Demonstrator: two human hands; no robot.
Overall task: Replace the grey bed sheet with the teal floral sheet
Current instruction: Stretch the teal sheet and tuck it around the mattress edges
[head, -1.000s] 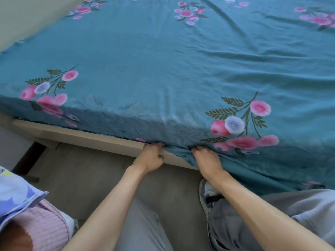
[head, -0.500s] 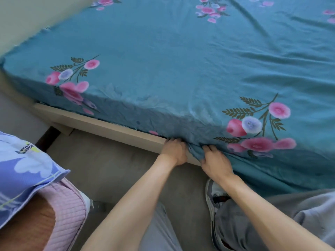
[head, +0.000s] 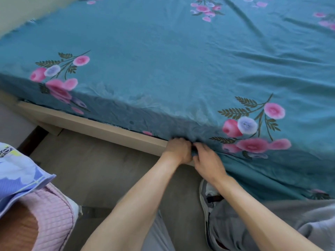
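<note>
Lower left of the frame: a blue-and-white printed cloth [head: 20,171] lies over a pink quilted item [head: 52,214], both cut off by the frame edge. Above and right of these, a pale wooden bed frame rail [head: 94,125] runs diagonally from left of centre towards lower centre, with grey floor [head: 101,165] in front of it.

The teal floral sheet [head: 163,60] covers the mattress top across most of the frame and drapes over the near side. Left of the hands its lower edge sits at the rail; right of them it hangs loose over the rail towards the floor.

Lower centre: the left hand [head: 178,150] is curled, knuckles up, gripping a bunch of sheet edge at the rail. The right hand [head: 208,163] is touching it on the right, fingers bent and pinching the same gathered fabric.

Lower right: a grey-and-white shoe [head: 208,192] and grey trousers [head: 253,227] of the person are in view below the right forearm.
</note>
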